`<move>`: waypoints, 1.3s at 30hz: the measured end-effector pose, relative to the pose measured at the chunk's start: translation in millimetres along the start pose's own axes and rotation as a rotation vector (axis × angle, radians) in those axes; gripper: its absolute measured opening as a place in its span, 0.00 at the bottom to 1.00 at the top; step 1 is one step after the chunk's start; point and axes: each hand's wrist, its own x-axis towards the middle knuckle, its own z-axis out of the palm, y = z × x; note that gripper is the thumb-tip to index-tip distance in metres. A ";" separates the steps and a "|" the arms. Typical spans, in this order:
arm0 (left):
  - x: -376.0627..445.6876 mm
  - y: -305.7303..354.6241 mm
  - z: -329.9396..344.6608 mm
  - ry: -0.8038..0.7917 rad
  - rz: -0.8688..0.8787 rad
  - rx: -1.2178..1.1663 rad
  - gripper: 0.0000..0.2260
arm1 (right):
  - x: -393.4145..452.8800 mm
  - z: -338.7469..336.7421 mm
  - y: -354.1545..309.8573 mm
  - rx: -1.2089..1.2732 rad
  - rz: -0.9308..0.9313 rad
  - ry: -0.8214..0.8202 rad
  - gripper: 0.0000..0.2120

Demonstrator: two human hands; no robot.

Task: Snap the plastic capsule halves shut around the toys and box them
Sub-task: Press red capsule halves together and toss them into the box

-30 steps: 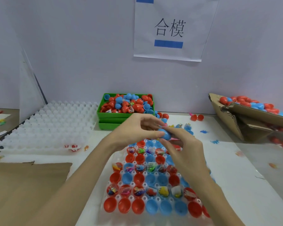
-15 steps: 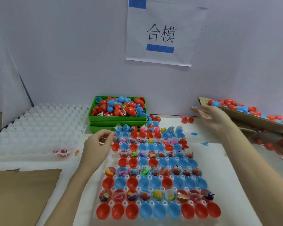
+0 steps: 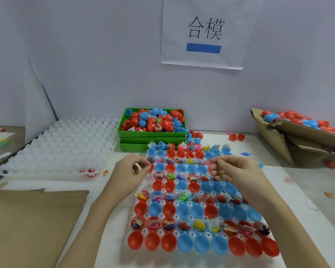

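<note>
A white dimpled tray holds rows of red and blue capsule halves. Some rows are empty halves, others carry small wrapped toys. My left hand hovers at the tray's far left corner with fingers loosely curled, its tips beside a red half; I see nothing held in it. My right hand hangs over the far middle rows, fingers loosely curled and empty. Closed capsules lie in a tilted cardboard box at the right.
A green bin of loose halves stands behind the tray. An empty white dimpled tray lies at the left, flat cardboard at the front left. Stray halves and toy bits dot the table.
A second ago both hands held a blue capsule together. My right hand then reached to the cardboard box and has come back empty over the tray. My left hand stayed at the tray's corner.
</note>
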 end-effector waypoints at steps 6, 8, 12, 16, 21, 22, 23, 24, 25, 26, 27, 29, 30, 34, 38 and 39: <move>-0.5 -3.9 -1.1 -0.120 -0.063 0.095 0.05 | -2.1 9.1 3.1 -0.017 0.025 -0.016 0.11; 0.3 -1.2 -1.6 -0.076 -0.080 0.035 0.06 | -4.3 12.9 2.6 -0.027 0.022 -0.029 0.11; 0.0 3.7 -2.5 0.036 -0.082 -0.010 0.08 | -8.7 20.3 0.4 -0.051 0.014 -0.060 0.11; -2.0 15.8 -9.1 0.144 -0.060 -0.128 0.06 | -13.4 25.2 -5.3 -0.023 -0.019 -0.114 0.09; -13.4 47.1 -11.3 -0.029 -0.001 -0.419 0.05 | -19.0 36.8 -3.2 -0.086 -0.082 -0.205 0.16; -16.1 52.3 -10.3 -0.080 0.021 -0.460 0.06 | -19.8 38.7 -1.9 -0.052 -0.079 -0.229 0.18; -18.7 56.6 -9.0 -0.130 0.041 -0.489 0.06 | -20.6 40.6 -1.2 -0.011 -0.077 -0.247 0.20; -20.6 59.7 -7.8 -0.174 0.056 -0.505 0.07 | -21.4 42.4 -1.5 0.028 -0.079 -0.252 0.20; -22.0 61.9 -6.7 -0.209 0.066 -0.512 0.07 | -21.8 43.8 -2.0 0.057 -0.091 -0.246 0.19; -22.7 63.0 -5.8 -0.233 0.070 -0.514 0.08 | -22.1 44.3 -2.6 0.072 -0.116 -0.227 0.16; -23.1 63.4 -5.2 -0.245 0.070 -0.516 0.08 | -21.8 44.4 -3.0 0.071 -0.147 -0.202 0.13; -23.2 63.3 -5.0 -0.238 0.065 -0.521 0.09 | -21.9 44.2 -3.6 0.061 -0.181 -0.170 0.10; -23.1 63.4 -5.3 -0.230 0.064 -0.521 0.10 | -22.2 44.4 -3.8 0.068 -0.180 -0.170 0.10; -24.1 66.7 -5.3 -0.217 0.071 -0.550 0.15 | -22.2 46.3 -4.6 0.106 -0.176 -0.171 0.11; -24.8 69.4 -4.4 -0.190 0.086 -0.552 0.17 | -21.7 48.2 -3.2 0.083 -0.190 -0.155 0.11; -24.6 69.5 -4.3 -0.178 0.089 -0.547 0.16 | -21.4 48.1 -2.8 0.075 -0.197 -0.151 0.11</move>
